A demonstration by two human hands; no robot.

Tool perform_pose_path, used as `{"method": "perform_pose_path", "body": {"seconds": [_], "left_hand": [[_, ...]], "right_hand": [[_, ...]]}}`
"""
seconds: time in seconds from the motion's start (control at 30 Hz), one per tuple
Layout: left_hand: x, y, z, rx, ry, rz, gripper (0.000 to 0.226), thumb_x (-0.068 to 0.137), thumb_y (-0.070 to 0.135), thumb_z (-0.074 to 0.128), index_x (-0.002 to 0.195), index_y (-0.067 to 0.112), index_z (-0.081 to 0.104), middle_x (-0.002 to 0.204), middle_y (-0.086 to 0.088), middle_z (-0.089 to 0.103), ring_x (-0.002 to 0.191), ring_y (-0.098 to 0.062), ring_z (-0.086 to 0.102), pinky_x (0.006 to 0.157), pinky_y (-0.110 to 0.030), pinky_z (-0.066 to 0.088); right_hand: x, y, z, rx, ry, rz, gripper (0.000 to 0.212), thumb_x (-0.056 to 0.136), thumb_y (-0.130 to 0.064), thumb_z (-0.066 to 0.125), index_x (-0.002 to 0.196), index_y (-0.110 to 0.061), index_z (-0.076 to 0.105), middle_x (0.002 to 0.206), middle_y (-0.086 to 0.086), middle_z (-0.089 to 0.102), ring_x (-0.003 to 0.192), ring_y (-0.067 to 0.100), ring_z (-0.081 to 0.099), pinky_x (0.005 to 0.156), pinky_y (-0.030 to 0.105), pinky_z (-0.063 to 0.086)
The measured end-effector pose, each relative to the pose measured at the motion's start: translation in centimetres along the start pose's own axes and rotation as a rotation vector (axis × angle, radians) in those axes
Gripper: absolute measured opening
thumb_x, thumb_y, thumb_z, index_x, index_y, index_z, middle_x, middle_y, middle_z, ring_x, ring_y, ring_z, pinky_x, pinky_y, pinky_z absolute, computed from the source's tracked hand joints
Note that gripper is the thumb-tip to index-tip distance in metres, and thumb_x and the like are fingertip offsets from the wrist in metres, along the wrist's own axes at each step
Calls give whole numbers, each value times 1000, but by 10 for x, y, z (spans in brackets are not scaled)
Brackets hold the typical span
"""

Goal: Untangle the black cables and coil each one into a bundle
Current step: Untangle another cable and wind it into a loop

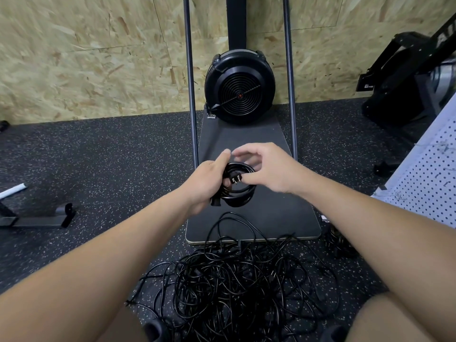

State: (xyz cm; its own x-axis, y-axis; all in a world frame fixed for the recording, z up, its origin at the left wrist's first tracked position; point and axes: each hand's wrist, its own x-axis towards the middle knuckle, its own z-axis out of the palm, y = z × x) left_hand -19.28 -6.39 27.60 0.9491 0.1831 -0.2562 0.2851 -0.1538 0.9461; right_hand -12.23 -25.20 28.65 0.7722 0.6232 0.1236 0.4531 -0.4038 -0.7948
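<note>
A coiled black cable [240, 187] is held up in front of the body, above the dark platform [271, 213] of an exercise machine. The left hand [207, 181] is wrapped round the left side of the coil, fingers curled about the gathered loops; a moulded connector end [215, 202] is seen hanging just below that hand. The right hand [267, 169] is positioned at the coil's right side, thumb and forefinger pinching at the pronged plug [235, 179], which lies across the middle of the loops; the remaining fingers are curled above the coil and are blurred, so their exact contact cannot be made out. Below the hands, a large tangle of black cables [234, 287] is spread on the speckled rubber floor [98, 169], with a few loops reaching up onto the near edge of the platform. Individual cables within the heap cannot be separated by eye. At the far end of the platform a round black fan housing [239, 88] is mounted against the chipboard wall [86, 58], flanked by two upright metal rods [191, 95]. A white perforated panel [429, 178] is noted at the right edge, a dark metal frame foot [39, 217] on the floor at the left.
</note>
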Motion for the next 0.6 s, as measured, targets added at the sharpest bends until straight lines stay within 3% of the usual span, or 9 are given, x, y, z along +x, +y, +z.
{"method": "perform_pose_path", "body": {"seconds": [0.1, 0.17, 0.27, 0.37, 0.47, 0.6], "left_hand": [[-2, -4, 7, -24, 26, -68, 64, 106, 74, 46, 96, 16, 71, 66, 1, 63, 69, -22, 53, 66, -35, 38], [-1, -3, 8, -63, 28, -78, 70, 104, 76, 47, 105, 11, 73, 72, -2, 70, 74, -23, 60, 75, -37, 44], [0, 2, 6, -167, 33, -85, 69, 105, 76, 47, 106, 14, 77, 77, -3, 73, 71, -21, 66, 71, -33, 49], [3, 1, 3, -207, 62, -94, 63, 104, 76, 47, 85, 21, 71, 64, 2, 56, 61, -17, 48, 63, -32, 35], [5, 0, -5, -167, 53, -55, 58, 100, 82, 48, 88, 27, 64, 64, 6, 45, 60, -15, 34, 61, -34, 21], [6, 6, -12, -87, 3, 199, 50, 101, 74, 58, 100, 24, 63, 67, 7, 44, 55, -14, 35, 53, -31, 24]], "right_hand": [[-1, -1, -3, -244, 24, -159, 78, 80, -28, 96, 150, -33, 60, 142, -19, 55, 118, 2, 62, 100, 37, 57], [-3, -1, -4, -330, 36, -282, 75, 82, -29, 94, 148, -34, 61, 143, -19, 49, 122, 4, 56, 100, 40, 55], [-5, -1, -3, -481, 125, -473, 49, 92, -29, 85, 138, -30, 69, 138, -10, 51, 124, 12, 54, 93, 46, 57], [-4, 1, 4, -571, 181, -652, 18, 103, -25, 73, 119, -18, 77, 127, -1, 60, 108, 18, 56, 85, 44, 54], [-2, -2, 12, -289, 255, -531, 10, 104, -20, 73, 104, -10, 73, 113, 0, 64, 102, 21, 61, 91, 44, 52], [2, -10, 20, 257, 430, -102, 14, 103, -26, 72, 100, -12, 74, 102, 4, 75, 95, 16, 72, 98, 53, 57]]}}
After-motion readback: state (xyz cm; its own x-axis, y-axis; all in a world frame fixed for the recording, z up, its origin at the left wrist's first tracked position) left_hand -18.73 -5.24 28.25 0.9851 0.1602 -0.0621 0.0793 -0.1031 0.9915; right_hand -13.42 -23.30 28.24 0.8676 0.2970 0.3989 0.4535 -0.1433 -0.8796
